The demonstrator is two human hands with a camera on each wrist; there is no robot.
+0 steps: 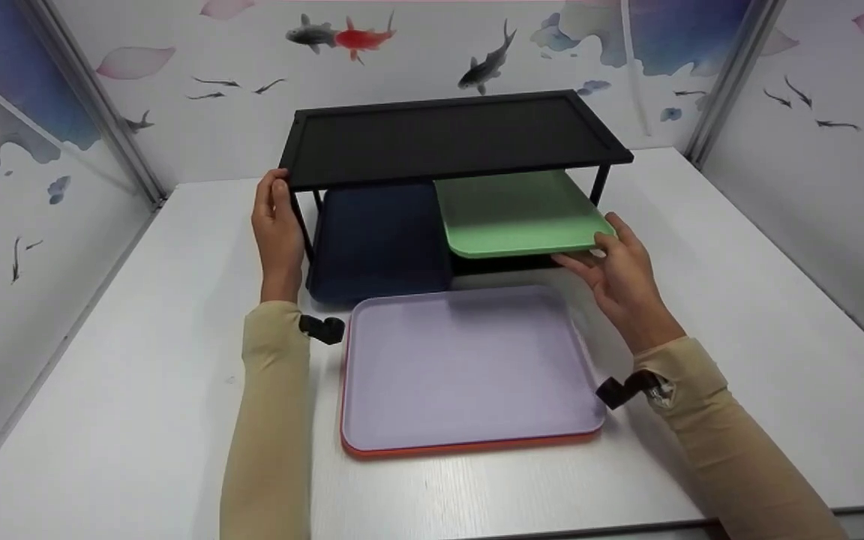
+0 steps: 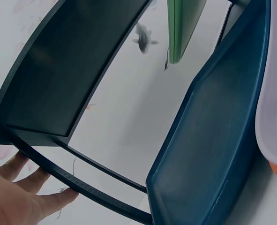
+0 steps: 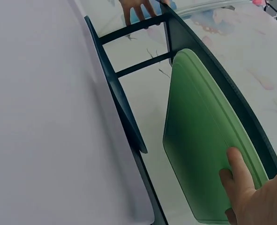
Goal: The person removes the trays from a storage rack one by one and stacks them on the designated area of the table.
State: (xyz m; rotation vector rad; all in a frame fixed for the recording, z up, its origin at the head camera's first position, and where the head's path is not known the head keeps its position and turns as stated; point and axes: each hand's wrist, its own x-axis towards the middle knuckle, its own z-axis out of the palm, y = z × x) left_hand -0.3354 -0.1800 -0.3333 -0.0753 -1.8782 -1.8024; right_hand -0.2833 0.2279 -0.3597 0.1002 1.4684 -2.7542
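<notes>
My right hand point(image 1: 623, 281) pinches the near right corner of a light green tray point(image 1: 522, 214), thumb above and fingers below. The tray hangs raised under the top of a black rack point(image 1: 447, 142), seen from its underside in the right wrist view. My left hand point(image 1: 280, 232) rests with mostly straight fingers against the rack's left end, by the side legs in the left wrist view. A dark blue tray point(image 1: 379, 244) lies under the rack's left half, its near end sticking out. In front, a lilac tray point(image 1: 469, 367) sits on an orange-red tray point(image 1: 477, 448).
A dark strip point(image 1: 507, 264) shows below the green tray; I cannot tell what it is. The white table point(image 1: 139, 360) is enclosed by printed panels point(image 1: 417, 67) at the back and sides. Table surface extends left and right of the rack.
</notes>
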